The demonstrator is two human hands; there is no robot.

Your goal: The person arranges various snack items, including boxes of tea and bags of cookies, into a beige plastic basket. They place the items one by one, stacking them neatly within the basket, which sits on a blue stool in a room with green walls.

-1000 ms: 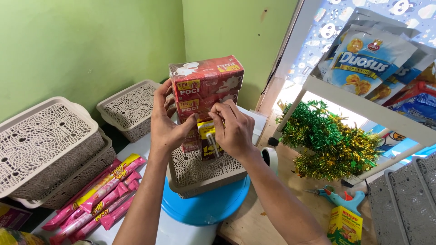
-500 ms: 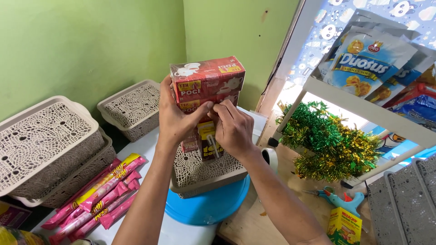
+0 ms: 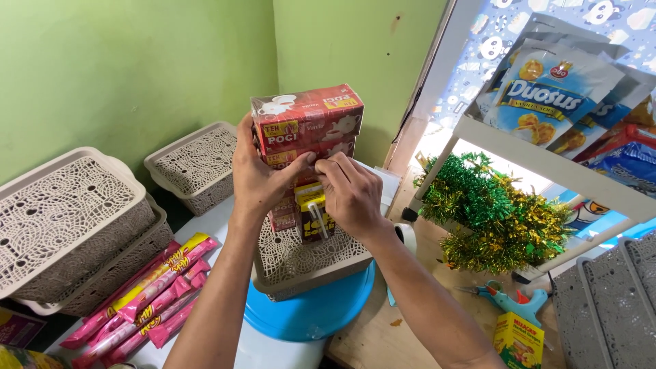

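Green wall bkgd; L hand (image 3: 263, 179) + R hand (image 3: 352, 193) fingers pinching red boxes (image 3: 307, 126) over basket (image 3: 301, 263).

Left hand (image 3: 263, 181) and right hand (image 3: 352, 195) showing bare; forearms showing uncovered, no sleeves, rings, watch or gloves showing in view.

Red boxes (image 3: 307, 123) are stacked at centre above a small yellow carton (image 3: 313, 212); pink-yellow sachets (image 3: 150, 294) are laid lower left; blue-white bags (image 3: 553, 96) are shelved upper right.
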